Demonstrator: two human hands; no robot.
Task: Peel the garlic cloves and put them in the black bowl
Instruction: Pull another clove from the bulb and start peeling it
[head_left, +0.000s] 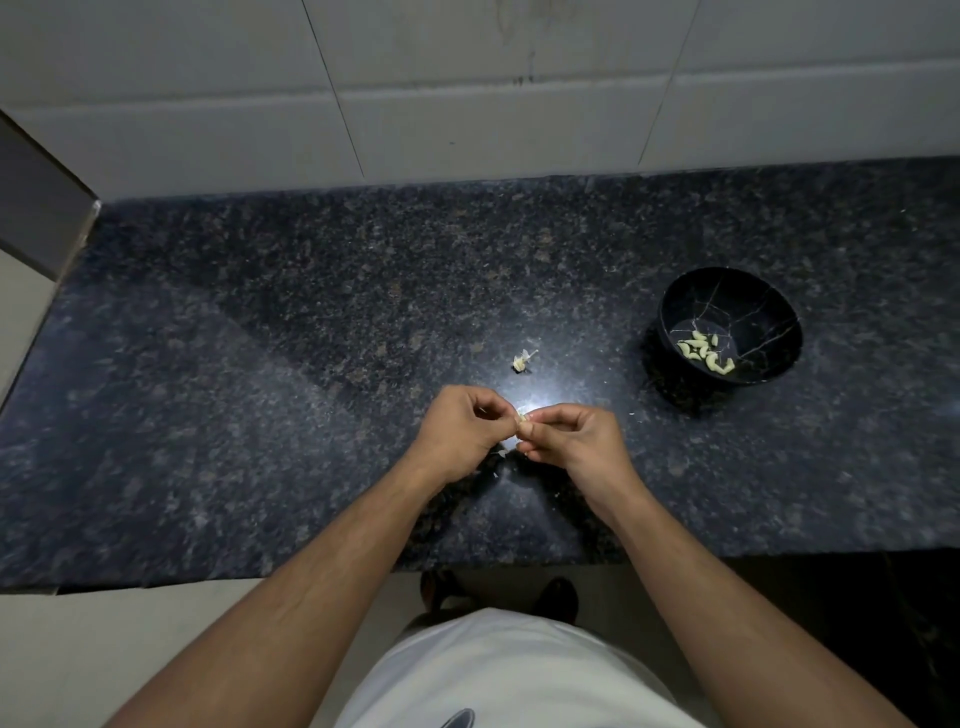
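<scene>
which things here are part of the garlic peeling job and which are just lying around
Job: left hand and right hand pinching a garlic clove; black bowl holding peeled cloves.

Lying about: garlic scrap on the counter; skin bits under the hands.

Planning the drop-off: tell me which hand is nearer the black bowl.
Right. The right hand is below and left of the black bowl; the left hand lies farther left, beyond it.
</scene>
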